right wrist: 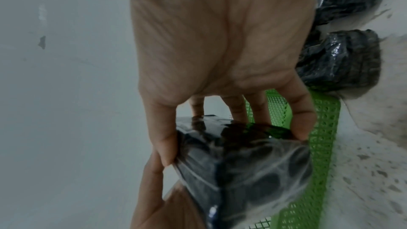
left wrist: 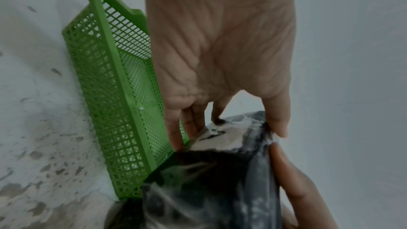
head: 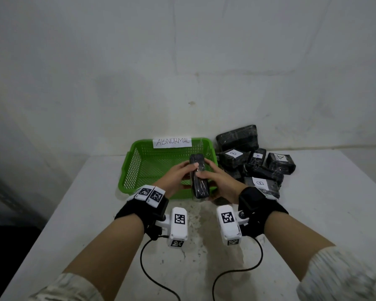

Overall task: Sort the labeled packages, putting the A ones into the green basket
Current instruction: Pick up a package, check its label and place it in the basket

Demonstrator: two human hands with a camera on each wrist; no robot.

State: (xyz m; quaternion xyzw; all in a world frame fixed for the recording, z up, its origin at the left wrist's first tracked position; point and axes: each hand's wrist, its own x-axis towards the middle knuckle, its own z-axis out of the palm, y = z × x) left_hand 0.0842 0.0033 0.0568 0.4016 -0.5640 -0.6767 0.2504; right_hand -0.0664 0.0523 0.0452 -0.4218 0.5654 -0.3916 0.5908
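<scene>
Both hands hold one black plastic-wrapped package (head: 199,177) on edge above the front of the green basket (head: 137,161). My left hand (head: 178,173) grips its left side and my right hand (head: 213,178) grips its right side. In the left wrist view the package (left wrist: 220,171) shows a white label on the face toward my left hand; its letter is unreadable. In the right wrist view my fingers curl over the package (right wrist: 242,163), with the basket wall (right wrist: 317,145) behind it. The basket carries a paper sign reading ABNORMAL (head: 172,142).
A pile of black wrapped packages (head: 254,161) lies right of the basket against the wall, with labels B (head: 233,153), A (head: 257,155), A (head: 279,157) and B (head: 259,182) showing. The white table (head: 326,213) is stained near the front; camera cables trail from both wrists.
</scene>
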